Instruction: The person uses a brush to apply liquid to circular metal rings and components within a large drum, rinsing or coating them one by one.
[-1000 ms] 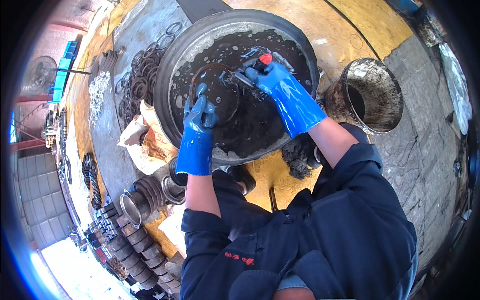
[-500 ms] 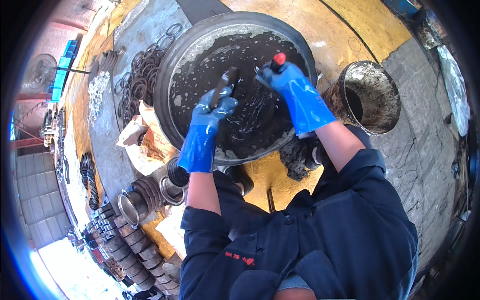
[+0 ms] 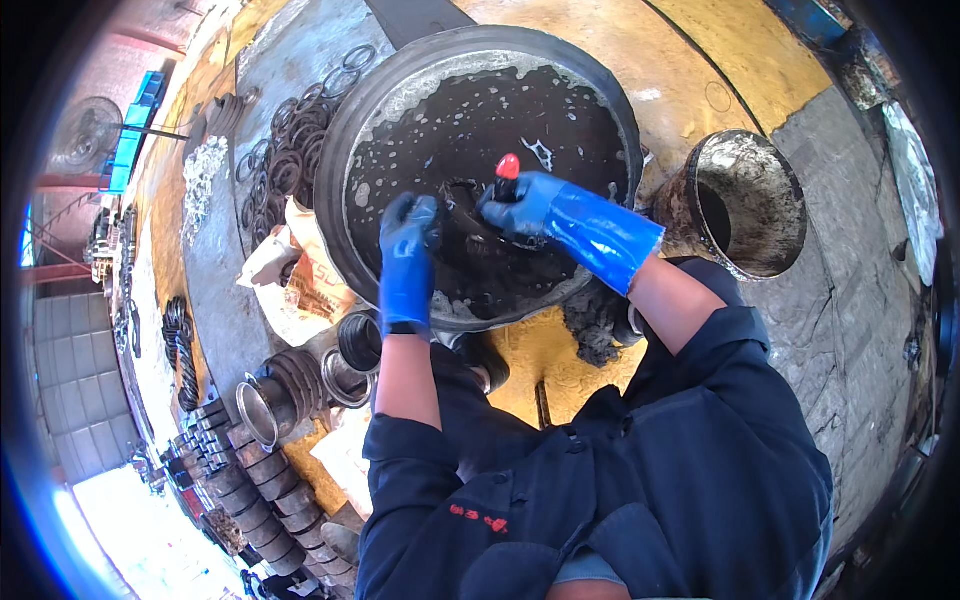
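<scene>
A wide round basin (image 3: 333, 150) of dark, foam-flecked liquid (image 3: 480, 110) lies in front of me. Over its left half my left hand (image 3: 408, 225), in a blue rubber glove, is closed at one end of a dark, wet part (image 3: 458, 197); the fingers and the liquid hide most of its shape. My right hand (image 3: 522, 207), gloved alike, grips a tool by its black handle with a red end (image 3: 508, 166). The handle's red end points up; the tool's working end is hidden below the fist, near the dark part. Both hands are close together.
Right of the basin stands a grimy open drum (image 3: 745, 205). Many dark rings (image 3: 290, 165) are heaped to its left, beside a torn paper sack (image 3: 300, 270). Stacked metal cylinders (image 3: 265, 480) and metal rings (image 3: 260, 412) lie at lower left. A dark clump (image 3: 592, 320) sits by my foot.
My right hand has moved left and down with the red-ended tool, toward my left hand. My left hand has shifted slightly left, and the dark part has tipped lower, toward the liquid.
</scene>
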Tool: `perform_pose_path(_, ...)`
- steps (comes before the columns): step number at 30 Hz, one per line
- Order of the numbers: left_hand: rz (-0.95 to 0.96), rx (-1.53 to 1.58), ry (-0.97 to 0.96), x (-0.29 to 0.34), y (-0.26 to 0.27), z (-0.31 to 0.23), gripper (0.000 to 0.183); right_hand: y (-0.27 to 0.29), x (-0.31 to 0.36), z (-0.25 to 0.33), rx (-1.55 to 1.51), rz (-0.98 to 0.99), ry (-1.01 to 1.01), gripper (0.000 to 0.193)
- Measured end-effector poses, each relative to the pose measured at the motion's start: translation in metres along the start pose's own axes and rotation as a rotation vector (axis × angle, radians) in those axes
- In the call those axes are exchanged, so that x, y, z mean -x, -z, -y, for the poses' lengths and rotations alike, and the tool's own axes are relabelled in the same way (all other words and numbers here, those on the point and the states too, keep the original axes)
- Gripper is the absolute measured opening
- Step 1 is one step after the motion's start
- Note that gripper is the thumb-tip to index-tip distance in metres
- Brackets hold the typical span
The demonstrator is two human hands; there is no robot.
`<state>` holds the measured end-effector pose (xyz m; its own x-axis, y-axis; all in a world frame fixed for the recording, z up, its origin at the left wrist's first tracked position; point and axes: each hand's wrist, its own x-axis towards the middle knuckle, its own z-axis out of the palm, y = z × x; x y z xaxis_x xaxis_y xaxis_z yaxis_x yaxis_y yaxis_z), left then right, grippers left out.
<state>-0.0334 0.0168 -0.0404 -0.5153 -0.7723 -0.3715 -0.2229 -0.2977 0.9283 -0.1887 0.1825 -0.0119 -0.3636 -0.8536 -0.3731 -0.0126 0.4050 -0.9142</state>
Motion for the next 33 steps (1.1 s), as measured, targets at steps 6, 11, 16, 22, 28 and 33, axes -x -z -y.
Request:
perform_pose_path(6, 0.307, 0.275, 0.228, 0.037, 0.004, -0.011, 0.030, -0.029, 0.006, 0.008, 0.534, 0.025, 0.015, 0.031)
perform_pose_path(11, 0.335, 0.136, 0.192, 0.063, -0.025, -0.046, 0.029, 0.007, -0.010, -0.006, 0.175, -0.349, 0.071, 0.030)
perform_pose_path(16, 0.355, 0.051, 0.073, 0.047, -0.014, -0.026, 0.030, 0.002, -0.001, 0.025, -0.508, -0.173, 0.291, 0.028)
perform_pose_path(22, 0.352, 0.093, 0.159, 0.047, -0.016, -0.026, 0.034, 0.000, -0.009, 0.024, -0.362, -0.245, 0.210, 0.025)
perform_pose_path(28, 0.333, 0.116, 0.167, 0.051, -0.022, -0.035, 0.037, 0.032, -0.032, -0.025, -0.244, -0.589, -0.058, 0.035)
perform_pose_path(33, 0.356, 0.113, 0.162, 0.033, -0.008, -0.018, 0.040, 0.047, -0.033, -0.039, 0.241, -0.564, -0.226, 0.044)
